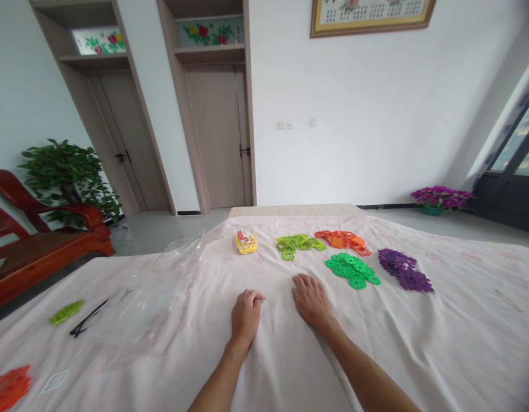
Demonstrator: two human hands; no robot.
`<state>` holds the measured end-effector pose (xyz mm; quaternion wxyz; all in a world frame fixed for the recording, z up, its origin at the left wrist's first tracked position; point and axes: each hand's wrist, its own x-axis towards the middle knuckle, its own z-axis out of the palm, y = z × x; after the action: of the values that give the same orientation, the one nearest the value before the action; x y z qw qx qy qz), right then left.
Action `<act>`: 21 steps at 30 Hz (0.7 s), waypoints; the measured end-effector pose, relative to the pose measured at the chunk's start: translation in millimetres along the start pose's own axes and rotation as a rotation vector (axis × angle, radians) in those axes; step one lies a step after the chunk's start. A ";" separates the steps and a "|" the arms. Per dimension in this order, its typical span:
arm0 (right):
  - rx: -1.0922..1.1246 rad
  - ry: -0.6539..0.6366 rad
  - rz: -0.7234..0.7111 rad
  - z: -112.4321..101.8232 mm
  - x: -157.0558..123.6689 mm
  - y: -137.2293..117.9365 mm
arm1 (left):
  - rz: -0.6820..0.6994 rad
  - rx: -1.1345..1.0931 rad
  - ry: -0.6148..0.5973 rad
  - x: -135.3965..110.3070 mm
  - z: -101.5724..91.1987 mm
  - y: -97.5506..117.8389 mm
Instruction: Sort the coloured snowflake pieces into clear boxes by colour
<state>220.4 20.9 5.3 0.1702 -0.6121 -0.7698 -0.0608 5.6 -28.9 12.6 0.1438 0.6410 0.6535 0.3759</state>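
My left hand (246,315) rests on the pale pink cloth (273,355), its fingers curled into a loose fist with nothing visible in it. Beside it, my right hand (311,298) lies palm down on the cloth, fingers stretched forward and holding nothing. Nearest to the right hand is a pile of green snowflake-shaped plastic pieces (351,270). Behind that lie yellow-green pieces (296,245) and orange pieces (342,241), with purple pieces (402,270) to the right. A clear plastic box (245,241) with yellow contents and a red-and-white label stands beyond the left hand.
Crumpled clear plastic (135,309) spreads at left, close to a black strap-like item (87,319), a yellow-green piece (66,312) and orange pieces (10,388). A wooden chair (45,246) stands beyond the left edge. Potted plants (442,197) and doors (217,137) line the back.
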 end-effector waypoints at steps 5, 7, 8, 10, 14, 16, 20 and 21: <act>-0.014 -0.038 0.009 9.1 1.7 4.8 | 0.002 -0.014 -0.009 0.1 -1.7 1.8; -0.007 -0.039 0.008 10.4 2.0 5.4 | -0.008 -0.017 -0.012 0.1 -2.2 2.4; -0.007 -0.034 0.007 10.7 1.9 5.5 | -0.013 -0.018 -0.012 0.0 -2.4 2.6; -0.014 -0.021 0.003 10.8 1.5 5.1 | -0.013 -0.022 -0.011 -0.4 -2.7 2.9; -0.030 0.004 -0.002 10.3 0.7 3.9 | -0.002 -0.025 -0.001 -2.1 -3.0 2.6; -0.028 0.009 -0.001 9.9 0.9 3.5 | 0.000 -0.023 0.005 -2.7 -2.9 2.0; -0.003 -0.009 0.008 8.2 1.9 3.2 | 0.013 -0.019 0.009 -3.3 -2.1 0.2; 0.005 -0.014 0.011 7.7 2.1 3.2 | 0.016 -0.018 0.009 -3.3 -1.9 -0.3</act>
<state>221.6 26.0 -1.6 0.1667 -0.6165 -0.7677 -0.0534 4.6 -32.6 12.7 0.1437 0.6432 0.6455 0.3859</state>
